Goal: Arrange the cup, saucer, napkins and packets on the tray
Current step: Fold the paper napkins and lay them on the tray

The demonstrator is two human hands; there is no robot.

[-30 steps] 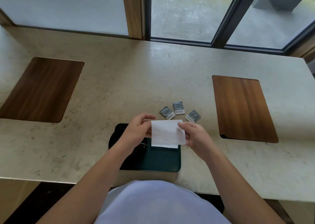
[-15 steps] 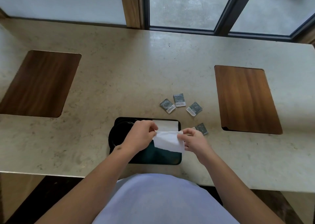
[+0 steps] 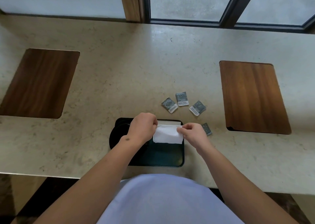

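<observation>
A dark tray (image 3: pixel 163 157) lies at the counter's near edge. Both hands pinch the top corners of a white napkin (image 3: pixel 167 135) held over the tray's far right part: my left hand (image 3: pixel 142 128) on its left corner, my right hand (image 3: pixel 191 132) on its right. Another white napkin (image 3: pixel 168 122) lies flat at the tray's far edge behind it. A dark round saucer (image 3: pixel 119 126) sits on the tray's left side, mostly hidden by my left arm. Several grey packets lie on the counter beyond the tray, one (image 3: pixel 182 99) farthest and one (image 3: pixel 207 129) beside my right hand.
Two wooden inlays are set into the stone counter, one at the left (image 3: pixel 39 83) and one at the right (image 3: pixel 252 96). A window with dark frames (image 3: pixel 228 5) runs along the far side.
The napkin went from held flat and raised to folded lower over the tray. Both hands came down and nearer with it. A second napkin and another packet came into view.
</observation>
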